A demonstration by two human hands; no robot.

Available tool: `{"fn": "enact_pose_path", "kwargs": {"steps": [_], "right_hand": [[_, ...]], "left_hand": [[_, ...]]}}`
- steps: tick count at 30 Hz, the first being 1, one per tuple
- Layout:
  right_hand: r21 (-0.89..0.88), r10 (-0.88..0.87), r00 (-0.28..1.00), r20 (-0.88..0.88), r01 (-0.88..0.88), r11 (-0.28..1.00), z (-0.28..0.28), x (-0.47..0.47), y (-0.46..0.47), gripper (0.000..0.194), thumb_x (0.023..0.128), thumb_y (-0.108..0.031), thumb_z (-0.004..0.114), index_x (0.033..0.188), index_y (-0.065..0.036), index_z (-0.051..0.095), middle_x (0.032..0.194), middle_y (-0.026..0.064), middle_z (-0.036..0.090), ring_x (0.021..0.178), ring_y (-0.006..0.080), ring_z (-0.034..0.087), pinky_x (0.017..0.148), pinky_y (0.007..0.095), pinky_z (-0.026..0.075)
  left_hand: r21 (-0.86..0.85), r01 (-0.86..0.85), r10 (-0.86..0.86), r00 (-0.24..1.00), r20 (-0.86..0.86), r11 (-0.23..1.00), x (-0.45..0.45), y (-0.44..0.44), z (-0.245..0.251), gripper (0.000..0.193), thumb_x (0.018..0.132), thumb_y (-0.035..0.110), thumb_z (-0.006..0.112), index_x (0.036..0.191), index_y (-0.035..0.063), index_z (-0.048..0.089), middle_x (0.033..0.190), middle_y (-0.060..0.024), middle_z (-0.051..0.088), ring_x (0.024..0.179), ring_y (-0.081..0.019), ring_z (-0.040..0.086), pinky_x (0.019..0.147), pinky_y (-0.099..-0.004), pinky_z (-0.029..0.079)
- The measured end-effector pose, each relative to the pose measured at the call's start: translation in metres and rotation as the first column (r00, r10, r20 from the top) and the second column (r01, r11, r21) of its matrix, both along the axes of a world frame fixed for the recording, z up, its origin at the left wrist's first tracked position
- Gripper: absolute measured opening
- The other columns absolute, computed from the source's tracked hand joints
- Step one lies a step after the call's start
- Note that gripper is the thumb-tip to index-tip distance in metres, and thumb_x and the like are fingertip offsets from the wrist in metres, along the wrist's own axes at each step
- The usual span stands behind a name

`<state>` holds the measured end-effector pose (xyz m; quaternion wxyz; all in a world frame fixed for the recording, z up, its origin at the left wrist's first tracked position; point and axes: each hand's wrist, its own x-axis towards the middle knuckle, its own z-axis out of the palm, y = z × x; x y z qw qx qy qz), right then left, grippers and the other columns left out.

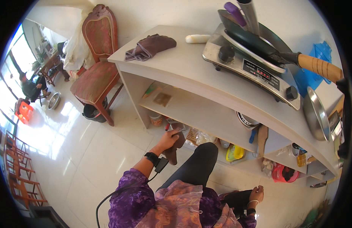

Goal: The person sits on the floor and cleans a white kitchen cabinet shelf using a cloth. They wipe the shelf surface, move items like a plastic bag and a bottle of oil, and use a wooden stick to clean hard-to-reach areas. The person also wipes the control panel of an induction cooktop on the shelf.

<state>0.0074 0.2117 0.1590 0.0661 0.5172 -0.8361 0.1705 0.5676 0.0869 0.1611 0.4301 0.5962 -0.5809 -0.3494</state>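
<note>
My left hand (169, 139) reaches down at the front of a pale cabinet (190, 67), its fingers closed on a dark brown cloth (172, 154) that hangs beneath them. Clear plastic wrapping (180, 127) and a red-tipped object (167, 127) lie just beyond those fingers. Behind them, a clear jar with orange contents (156, 119) stands in the bottom compartment. Over by my right knee is my right hand (256, 194), fingers loosely curled and apart, with nothing visible in it. A woven basket (192, 136) holding clear plastic sits beyond my left knee.
Above, the countertop carries a folded brown cloth (156, 47), a white roll-shaped item (197, 38), an induction cooker (250, 68) with a wok (250, 40), and a metal bowl (315, 114). An upholstered chair (97, 82) stands left. Farther off, a person (32, 87) sits near windows.
</note>
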Motion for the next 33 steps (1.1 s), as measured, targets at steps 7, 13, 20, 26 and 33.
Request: {"fn": "enact_pose_path", "kwargs": {"steps": [7,13,20,26,33], "right_hand": [[0.037,-0.063,0.998,0.021,0.062,0.997,-0.001,-0.005,0.004,0.017,0.084,-0.021,0.062,0.097,-0.009,0.063,0.084,0.0113,0.067,0.076,0.0335,0.065,0.066,0.0467,0.05],[0.039,-0.073,0.997,0.022,0.072,0.997,-0.001,-0.012,0.008,0.018,0.082,-0.019,0.064,0.098,-0.008,0.063,0.082,0.0106,0.067,0.076,0.0316,0.065,0.066,0.0455,0.05],[0.051,-0.041,0.999,0.026,0.039,0.998,-0.005,-0.017,0.006,0.021,0.083,-0.019,0.065,0.099,-0.007,0.064,0.081,0.0113,0.066,0.075,0.0325,0.064,0.066,0.0453,0.05],[0.06,0.044,0.998,0.052,-0.047,0.997,-0.017,-0.023,-0.011,0.022,0.085,-0.019,0.063,0.102,-0.006,0.064,0.085,0.0145,0.067,0.078,0.0353,0.065,0.067,0.0464,0.05],[0.109,0.25,0.967,0.046,-0.253,0.961,-0.038,-0.009,-0.071,0.022,0.085,-0.02,0.064,0.103,-0.008,0.062,0.081,0.0115,0.066,0.073,0.0317,0.064,0.065,0.0449,0.05]], "left_hand": [[0.166,0.002,-0.023,0.992,0.123,0.986,-0.013,0.013,0.014,0.027,0.09,0.018,0.06,0.111,0.0007,0.064,0.097,-0.0156,0.068,0.09,-0.0257,0.065,0.083,-0.036,0.05],[0.187,0.05,-0.077,0.987,0.14,0.981,-0.027,0.024,-0.003,0.031,0.09,0.021,0.06,0.115,0.003,0.064,0.095,-0.0172,0.068,0.09,-0.0286,0.066,0.083,-0.0367,0.051],[0.093,-0.026,-0.021,0.882,0.47,0.995,-0.033,-0.031,-0.006,0.073,0.088,0.023,0.056,0.154,0.0178,0.023,0.105,-0.0219,0.069,0.098,-0.0373,0.066,0.084,-0.0476,0.05],[0.153,-0.046,-0.095,0.602,0.793,0.987,-0.049,-0.062,-0.011,0.063,0.09,0.021,0.052,0.149,0.0057,0.031,0.11,-0.016,0.065,0.101,-0.0321,0.064,0.095,-0.0543,0.044],[0.164,-0.087,-0.074,0.624,0.778,0.983,-0.058,-0.061,-0.005,0.068,0.084,0.009,0.05,0.148,-0.002,0.028,0.111,-0.0292,0.061,0.105,-0.0403,0.061,0.09,-0.0469,0.049]]}}
